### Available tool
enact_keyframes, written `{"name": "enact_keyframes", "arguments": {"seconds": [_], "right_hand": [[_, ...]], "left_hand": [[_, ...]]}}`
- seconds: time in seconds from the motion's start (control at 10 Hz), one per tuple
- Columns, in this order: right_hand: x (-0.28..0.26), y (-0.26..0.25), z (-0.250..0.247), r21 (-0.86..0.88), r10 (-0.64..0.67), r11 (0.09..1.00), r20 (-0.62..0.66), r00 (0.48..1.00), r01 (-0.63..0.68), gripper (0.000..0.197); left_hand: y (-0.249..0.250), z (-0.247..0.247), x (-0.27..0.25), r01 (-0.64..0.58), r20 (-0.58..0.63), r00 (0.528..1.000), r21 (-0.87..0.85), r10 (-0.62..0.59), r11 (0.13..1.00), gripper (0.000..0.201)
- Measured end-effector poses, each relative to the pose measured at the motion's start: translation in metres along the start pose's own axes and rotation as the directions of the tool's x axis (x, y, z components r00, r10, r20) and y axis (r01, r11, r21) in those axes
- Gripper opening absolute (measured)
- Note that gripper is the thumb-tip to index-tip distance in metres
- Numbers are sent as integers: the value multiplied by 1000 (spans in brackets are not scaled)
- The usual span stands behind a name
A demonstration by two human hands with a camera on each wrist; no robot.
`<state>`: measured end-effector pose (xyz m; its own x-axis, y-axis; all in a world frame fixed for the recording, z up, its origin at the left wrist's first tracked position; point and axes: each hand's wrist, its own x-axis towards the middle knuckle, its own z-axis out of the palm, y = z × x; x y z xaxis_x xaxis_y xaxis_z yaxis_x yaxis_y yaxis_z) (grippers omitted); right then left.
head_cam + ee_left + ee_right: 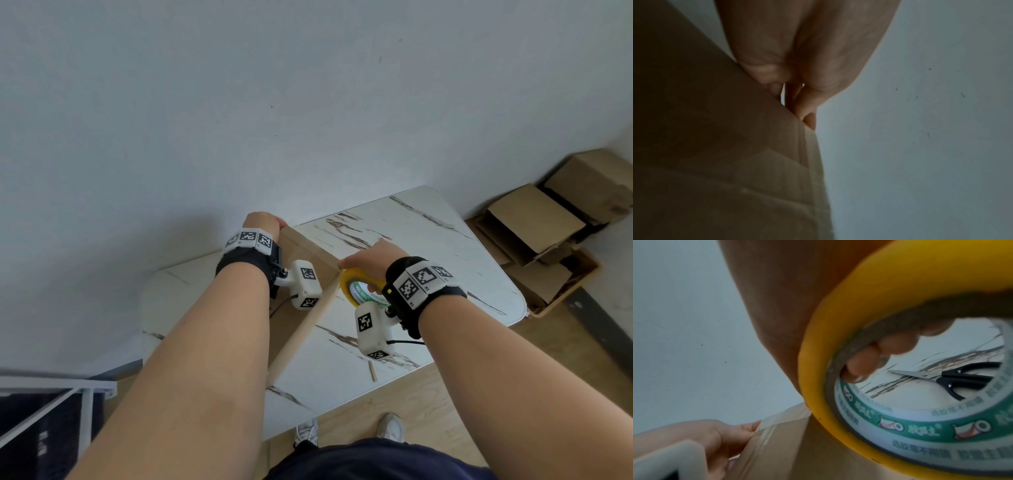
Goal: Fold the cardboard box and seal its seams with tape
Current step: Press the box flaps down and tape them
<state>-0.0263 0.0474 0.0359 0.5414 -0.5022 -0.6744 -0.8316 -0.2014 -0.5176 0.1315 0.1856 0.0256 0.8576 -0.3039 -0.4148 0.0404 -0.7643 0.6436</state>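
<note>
1. On the marble-patterned tabletop (pixel 428 240) stands the cardboard box (pixel 310 251).
2. Left hand (pixel 263 222) grips the box's far corner, fingers (pixel 807 100) curled over the edge, pressing on a clear tape strip (pixel 766 430).
3. Right hand (pixel 375 257) holds the yellow tape roll (pixel 359 286), fingers (pixel 894 344) hooked through its core, at the box's near corner.
4. Scissors (pixel 953 378) lie on the tabletop.

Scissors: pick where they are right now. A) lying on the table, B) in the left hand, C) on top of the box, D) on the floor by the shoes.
A: through the hole of the tape roll, held by the right hand, the scissors lie flat on the marble table, with no hand on them.
</note>
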Motion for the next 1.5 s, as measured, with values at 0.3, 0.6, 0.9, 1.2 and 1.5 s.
{"name": "enact_keyframes", "arguments": {"seconds": [0.3, 0.6, 0.9, 1.2, 1.5], "right_hand": [[0, 1, 0, 10, -2, 1000, -7, 1000, 2, 34], [0, 1, 0, 14, -17, 1000, 10, 1000, 17, 34], [0, 10, 5, 175, 1, 984, 65, 998, -12, 35], [-2, 13, 6, 207, 2, 978, 70, 998, -16, 33], [-4, 15, 8, 177, -6, 984, 56, 998, -4, 41]], "left_hand": [[-4, -7, -18, -28, -87, 995, 278, 54, 960, 31], [14, -3, -28, -395, 152, 917, 468, 368, 790, 19], [-14, 1, -19, -319, 246, 939, 353, 242, 880, 24], [-10, 9, -25, -264, 171, 964, 511, 204, 818, 33], [1, 20, -35, -474, 315, 874, 378, 372, 795, 31]]}}
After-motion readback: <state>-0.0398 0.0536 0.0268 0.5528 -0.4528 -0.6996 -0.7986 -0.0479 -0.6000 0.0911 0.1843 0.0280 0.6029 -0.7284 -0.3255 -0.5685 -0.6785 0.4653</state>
